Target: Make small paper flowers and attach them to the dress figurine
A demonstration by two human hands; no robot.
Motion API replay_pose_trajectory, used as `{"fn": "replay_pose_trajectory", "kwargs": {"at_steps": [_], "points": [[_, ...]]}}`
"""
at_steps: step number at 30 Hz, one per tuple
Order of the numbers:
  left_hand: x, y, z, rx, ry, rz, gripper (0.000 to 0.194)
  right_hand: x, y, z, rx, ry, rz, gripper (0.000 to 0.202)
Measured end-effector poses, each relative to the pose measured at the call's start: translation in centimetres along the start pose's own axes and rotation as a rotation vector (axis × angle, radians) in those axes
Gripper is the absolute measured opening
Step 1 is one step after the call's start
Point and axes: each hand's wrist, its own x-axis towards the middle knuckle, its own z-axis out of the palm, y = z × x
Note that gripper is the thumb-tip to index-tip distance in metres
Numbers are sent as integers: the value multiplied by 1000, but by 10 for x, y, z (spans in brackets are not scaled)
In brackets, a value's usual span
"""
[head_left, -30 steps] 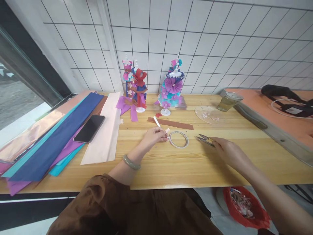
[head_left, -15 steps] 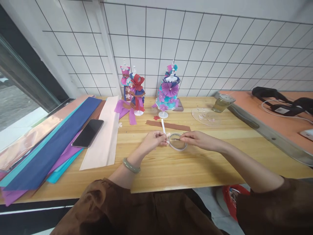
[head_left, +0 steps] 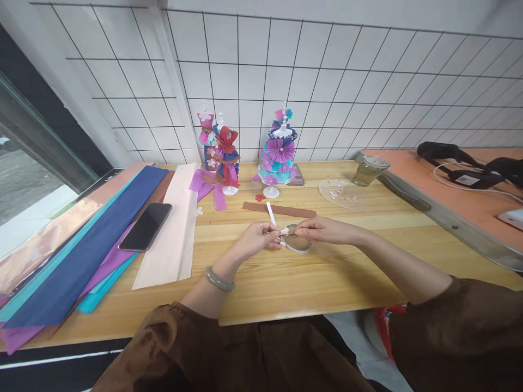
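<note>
My left hand (head_left: 261, 237), with a bangle on its wrist, pinches a small pale paper piece (head_left: 284, 231) over the wooden table (head_left: 347, 272). My right hand (head_left: 314, 230) is closed on a thin dark tool, its tip at the pale piece. Under and between the hands lies a roll of tape (head_left: 302, 250), partly covered by my right fingers. A narrow white strip (head_left: 271, 213) runs up from my left fingertips and crosses a brown paper strip (head_left: 290, 210).
Two decorated stands (head_left: 229, 158) are at the back left, another (head_left: 280, 158) at the back centre. Folded coloured papers (head_left: 90, 239) and a phone (head_left: 146, 227) lie left. A clear plate (head_left: 341, 194) and a cup (head_left: 370, 170) are at the back right.
My right hand has moved left, bringing the thin tool to the pale piece in my left fingers. The whole view has shifted slightly.
</note>
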Motion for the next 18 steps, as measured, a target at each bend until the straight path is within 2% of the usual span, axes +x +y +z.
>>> {"fn": "replay_pose_trajectory", "kwargs": {"at_steps": [11, 18], "points": [[1, -3, -2, 53, -39, -17, 37, 2, 7, 0, 21, -37, -25, 40], [0, 0, 0, 2, -44, -50, 34, 3, 10, 1, 25, -20, -55, 39]]}}
